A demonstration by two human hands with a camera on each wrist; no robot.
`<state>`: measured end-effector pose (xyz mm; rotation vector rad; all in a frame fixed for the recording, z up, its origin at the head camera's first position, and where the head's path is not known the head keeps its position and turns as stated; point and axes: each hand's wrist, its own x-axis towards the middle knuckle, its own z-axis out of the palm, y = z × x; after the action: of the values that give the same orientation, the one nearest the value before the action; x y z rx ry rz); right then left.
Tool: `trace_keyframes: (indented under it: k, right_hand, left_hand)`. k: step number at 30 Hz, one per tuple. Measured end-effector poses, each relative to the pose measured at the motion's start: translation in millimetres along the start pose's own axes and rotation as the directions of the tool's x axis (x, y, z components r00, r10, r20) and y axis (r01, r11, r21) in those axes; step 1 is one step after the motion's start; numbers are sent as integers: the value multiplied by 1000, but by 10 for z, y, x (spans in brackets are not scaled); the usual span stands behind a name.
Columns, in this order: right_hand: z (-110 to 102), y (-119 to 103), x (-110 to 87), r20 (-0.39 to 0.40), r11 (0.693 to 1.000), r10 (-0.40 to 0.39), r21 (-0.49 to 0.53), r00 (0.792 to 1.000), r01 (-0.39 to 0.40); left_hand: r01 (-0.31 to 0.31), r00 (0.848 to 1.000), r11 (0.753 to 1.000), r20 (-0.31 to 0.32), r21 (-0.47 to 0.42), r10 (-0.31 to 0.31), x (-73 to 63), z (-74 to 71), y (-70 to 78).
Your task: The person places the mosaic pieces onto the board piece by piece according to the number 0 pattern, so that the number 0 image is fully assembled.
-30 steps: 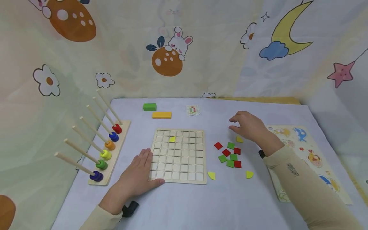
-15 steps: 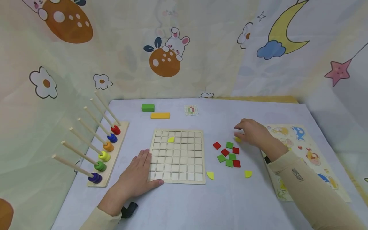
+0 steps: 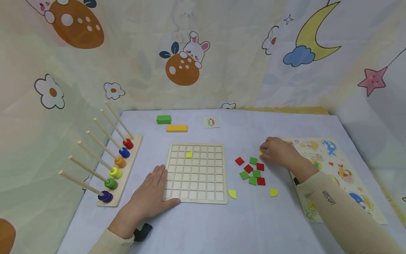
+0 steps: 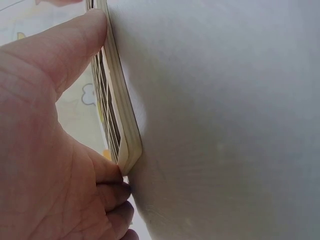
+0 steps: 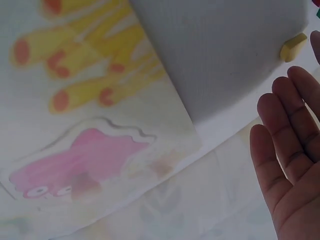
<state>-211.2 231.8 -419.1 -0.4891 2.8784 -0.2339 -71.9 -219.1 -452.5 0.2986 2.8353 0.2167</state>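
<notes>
My left hand (image 3: 149, 194) lies flat with straight fingers along the left side of a wooden grid board (image 3: 195, 203). Its thumb rests at the board's near edge, and the left wrist view shows thumb and fingers around that corner (image 4: 127, 155). One yellow quarter-round piece (image 3: 189, 154) sits in a cell near the board's top. My right hand (image 3: 279, 151) is over another yellow piece (image 3: 261, 152), partly hidden by the fingers. In the right wrist view that piece (image 5: 292, 48) lies on the table just beyond the loosely bent fingertips (image 5: 281, 87).
Red and green square tiles (image 3: 252, 171) lie right of the board, with two yellow pieces (image 3: 274, 192) nearer. A bead rack (image 3: 127, 180) with upright pegs stands left. Behind are green (image 3: 164, 119) and orange blocks (image 3: 177, 128) and a pattern card (image 3: 211, 122). A picture board (image 3: 342, 176) lies right.
My right hand has come down and nearer, from above the table to the yellow piece, its fingers drawing closer to it. The left hand stays at the board.
</notes>
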Motion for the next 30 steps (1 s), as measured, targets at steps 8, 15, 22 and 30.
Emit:
trace_keyframes:
  k: [8,15,22,30]
  right_hand:
    - [80,31,8,-8,1000,-28,-12,1000,28]
    - [66,9,8,3,1000,-18,4,1000,18]
    - [42,-18,9,-21,1000,-11,-7,1000,11]
    - [-63,-144,46,-67,999,-29,-24,997,27]
  left_hand:
    - [3,1000,1000,9,-3,-3,4,1,1]
    - [2,1000,1000,6,-14,-2,-7,-8,6]
    - [2,1000,1000,6,-11,-2,-8,-10,5]
    - [2,1000,1000,6,-9,-2,-7,-9,4]
